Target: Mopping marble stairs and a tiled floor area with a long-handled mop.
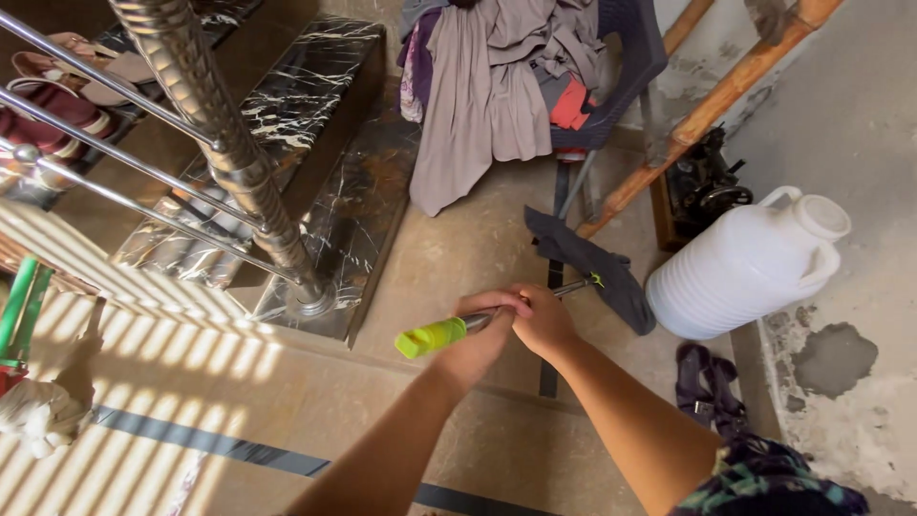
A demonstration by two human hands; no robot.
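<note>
Here, both hands gripped one mop handle (pixel 497 317). The left hand (pixel 478 339) was closed around the shaft just below the green grip (pixel 432 337), and the right hand (pixel 543 320) was wrapped around the shaft beside it, touching the left, probably so that the pole could be pushed steadily. The handle slanted down to the dark mop head (pixel 597 268), which lay flat on the floor (pixel 449 248) in front of a chair (pixel 626 67). I counted one white jug (pixel 745 263) standing to the right of the head, one chair piled with clothes (pixel 497 86), one steel post (pixel 239 162), and two wooden poles (pixel 707 110) leaning on the wall.
</note>
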